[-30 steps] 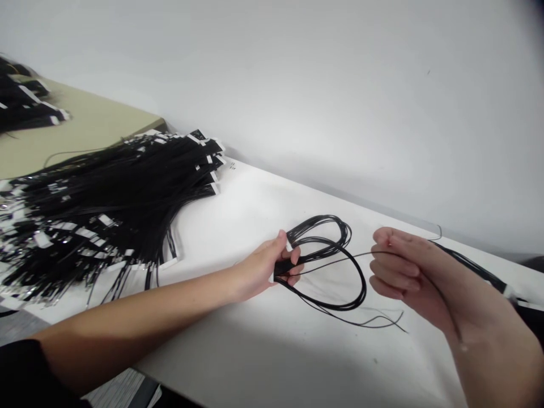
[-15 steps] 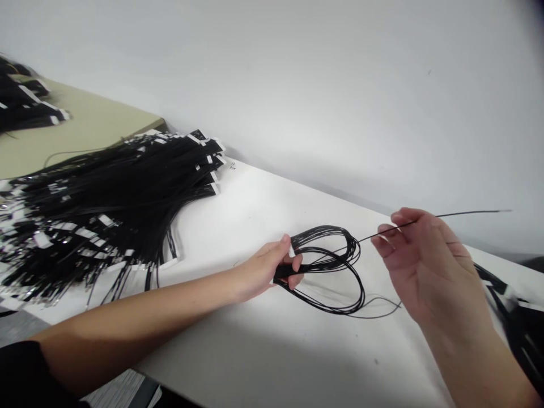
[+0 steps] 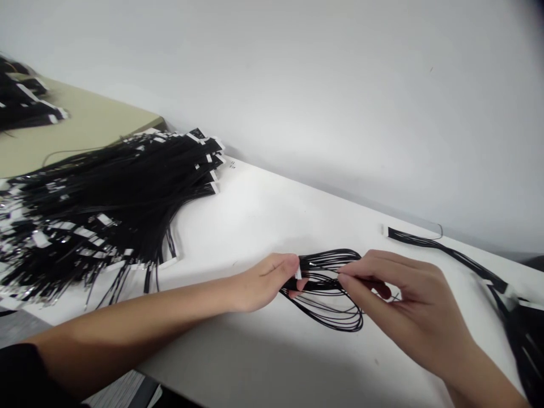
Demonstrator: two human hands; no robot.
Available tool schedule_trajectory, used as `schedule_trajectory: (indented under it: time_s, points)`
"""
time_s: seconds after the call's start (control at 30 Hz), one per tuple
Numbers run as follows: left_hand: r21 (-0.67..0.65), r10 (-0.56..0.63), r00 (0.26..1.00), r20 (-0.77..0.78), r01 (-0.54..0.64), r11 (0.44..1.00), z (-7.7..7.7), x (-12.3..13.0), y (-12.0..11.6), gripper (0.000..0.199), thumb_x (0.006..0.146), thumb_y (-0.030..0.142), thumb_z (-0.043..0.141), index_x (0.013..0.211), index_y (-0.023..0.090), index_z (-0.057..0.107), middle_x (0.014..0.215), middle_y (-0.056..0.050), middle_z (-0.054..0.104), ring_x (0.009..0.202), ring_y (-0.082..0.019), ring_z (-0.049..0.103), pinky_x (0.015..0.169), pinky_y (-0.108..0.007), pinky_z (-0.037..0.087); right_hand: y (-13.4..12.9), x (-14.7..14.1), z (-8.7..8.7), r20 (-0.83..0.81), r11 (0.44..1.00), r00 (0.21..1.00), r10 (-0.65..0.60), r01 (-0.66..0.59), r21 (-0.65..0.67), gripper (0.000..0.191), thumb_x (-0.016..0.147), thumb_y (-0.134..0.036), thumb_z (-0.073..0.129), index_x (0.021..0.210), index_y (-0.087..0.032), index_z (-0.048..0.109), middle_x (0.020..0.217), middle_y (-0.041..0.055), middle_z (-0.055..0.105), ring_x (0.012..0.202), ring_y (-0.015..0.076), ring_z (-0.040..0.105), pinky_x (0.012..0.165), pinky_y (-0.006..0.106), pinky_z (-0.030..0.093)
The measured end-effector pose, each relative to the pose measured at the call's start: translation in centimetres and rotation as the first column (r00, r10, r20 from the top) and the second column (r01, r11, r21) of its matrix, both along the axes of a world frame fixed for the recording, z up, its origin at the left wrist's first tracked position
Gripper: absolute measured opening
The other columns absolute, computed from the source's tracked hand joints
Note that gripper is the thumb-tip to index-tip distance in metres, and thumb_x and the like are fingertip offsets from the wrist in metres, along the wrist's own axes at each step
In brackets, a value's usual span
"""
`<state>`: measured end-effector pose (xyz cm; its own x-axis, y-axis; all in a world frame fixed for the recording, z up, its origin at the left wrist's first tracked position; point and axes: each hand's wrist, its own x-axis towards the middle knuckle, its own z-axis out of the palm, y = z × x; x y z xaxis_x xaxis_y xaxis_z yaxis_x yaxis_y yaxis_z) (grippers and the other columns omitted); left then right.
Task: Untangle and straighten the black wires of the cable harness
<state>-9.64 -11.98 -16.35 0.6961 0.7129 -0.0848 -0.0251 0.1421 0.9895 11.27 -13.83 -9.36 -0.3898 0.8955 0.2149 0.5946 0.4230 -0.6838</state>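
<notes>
Over the white table, my left hand (image 3: 270, 283) is closed round the gathered end of a coiled black wire harness (image 3: 335, 327). A white connector (image 3: 298, 266) shows beside its thumb. The harness wires loop out to the right in two lobes. My right hand (image 3: 408, 303) is at the right end of the loops, thumb and forefinger pinched together on a thin black wire. A small shiny tip (image 3: 312, 264) points left from that pinch, close to the white connector. The right hand covers part of the loops behind it.
A large pile of black wire harnesses (image 3: 127, 187) with white connectors covers the table's left side. Another harness (image 3: 450, 252) lies at the right, near more black cables (image 3: 531, 340). A yellowish table (image 3: 97, 116) adjoins at the left; a pale wall (image 3: 340, 102) stands behind.
My right hand has come left and down from the wire's far end to the loops and closed into a pinch. My left hand has lowered slightly with the coiled harness.
</notes>
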Motion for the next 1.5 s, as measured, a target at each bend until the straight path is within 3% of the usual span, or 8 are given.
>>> schedule_trajectory:
  time_s: [0.23,0.83,1.07,1.27,1.5]
  points:
    - [0.063,-0.009,0.999,-0.036,0.011,0.998,0.0,-0.1,-0.1,0.052,0.097,0.05,0.014,0.072,0.018,0.047,0.069,-0.002,0.046,0.068,-0.014,0.044,0.071,-0.027,0.039,-0.3,-0.4,0.0,0.067,0.998,0.997,0.045,-0.042,-0.038,0.015,0.084,-0.014,0.056,0.076,-0.023,0.065,0.063,-0.0024,0.059,0.053,0.009,0.046,0.045,0.021,0.035]
    - [0.022,-0.012,0.999,-0.035,0.013,1.0,0.1,0.0,0.1,0.053,0.097,0.05,0.016,0.07,0.016,0.047,0.066,0.0,0.046,0.066,-0.013,0.043,0.07,-0.026,0.039,-0.3,-0.5,-0.7,0.09,0.992,0.989,0.118,-0.114,-0.053,0.018,0.088,-0.013,0.051,0.082,-0.02,0.067,0.069,0.0022,0.059,0.057,0.0103,0.048,0.043,0.02,0.032]
    - [0.034,-0.024,0.998,-0.051,0.025,0.999,0.1,-0.1,-0.1,0.055,0.096,0.053,0.016,0.072,0.016,0.048,0.067,0.0,0.045,0.067,-0.013,0.044,0.07,-0.026,0.039,-0.5,-0.6,-1.4,0.083,0.999,0.996,0.046,-0.043,-0.029,0.015,0.089,-0.017,0.052,0.082,-0.021,0.065,0.072,0.0016,0.058,0.058,0.0099,0.05,0.044,0.021,0.033]
    - [0.032,-0.016,0.998,-0.064,0.018,0.999,-0.2,-0.2,-0.2,0.055,0.095,0.056,0.016,0.076,0.017,0.049,0.066,0.0,0.046,0.066,-0.014,0.044,0.069,-0.027,0.039,-0.5,-1.1,-2.7,0.076,0.996,0.996,0.041,-0.046,0.075,0.014,0.089,-0.014,0.052,0.086,-0.02,0.064,0.073,0.0013,0.056,0.057,0.0092,0.046,0.046,0.022,0.033]
    - [-0.011,-0.015,1.0,-0.004,0.015,1.0,-0.2,-0.1,-0.1,0.054,0.095,0.055,0.019,0.073,0.017,0.05,0.066,-0.001,0.047,0.067,-0.014,0.045,0.07,-0.027,0.037,-0.5,-1.2,-2.4,0.035,0.998,0.998,0.049,-0.05,0.025,0.016,0.09,-0.013,0.051,0.087,-0.021,0.064,0.074,0.0004,0.057,0.057,0.0093,0.048,0.047,0.022,0.036]
